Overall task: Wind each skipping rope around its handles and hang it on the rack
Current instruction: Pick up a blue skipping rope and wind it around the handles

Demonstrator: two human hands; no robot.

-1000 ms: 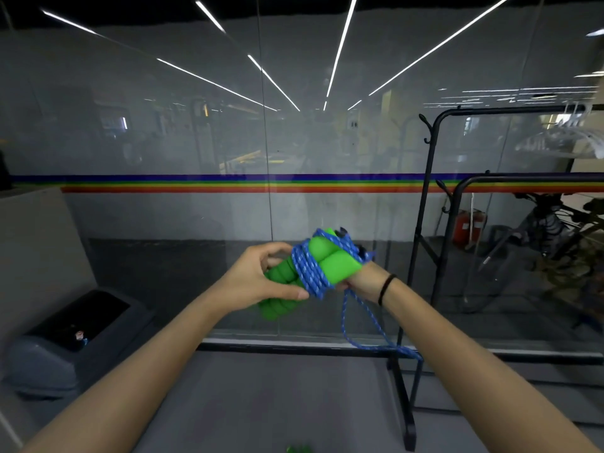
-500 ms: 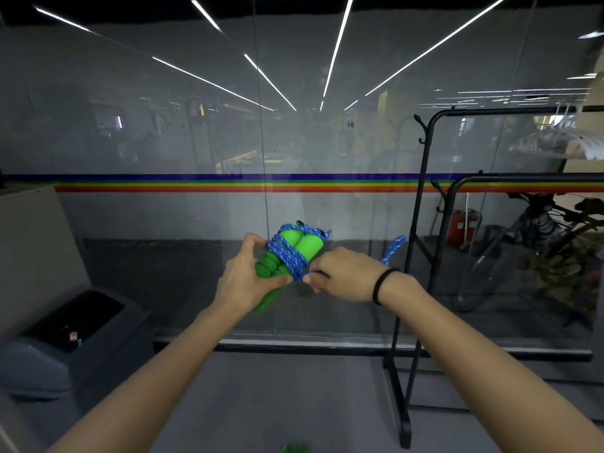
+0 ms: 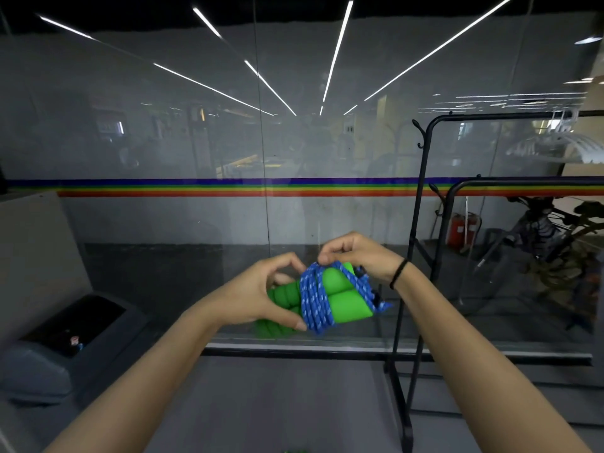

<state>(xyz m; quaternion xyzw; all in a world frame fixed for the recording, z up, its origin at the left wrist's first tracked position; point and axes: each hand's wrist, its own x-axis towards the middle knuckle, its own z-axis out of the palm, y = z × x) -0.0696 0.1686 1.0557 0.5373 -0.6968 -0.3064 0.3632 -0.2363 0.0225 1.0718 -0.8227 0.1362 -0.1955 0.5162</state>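
While the left hand (image 3: 258, 295) grips the green handles (image 3: 340, 299) low at centre, the blue rope (image 3: 313, 299) seems almost fully wound around them; the right hand (image 3: 356, 256) pinches the top turn. Hanging on the rack (image 3: 421, 191) remains. Half a second earlier, that right hand pinched lower, beside the bundle.

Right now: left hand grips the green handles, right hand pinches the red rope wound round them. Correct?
No: the head view shows the rope is blue, not red. The rest stands: the left hand grips the green handles, the right hand pinches the rope wound round them.
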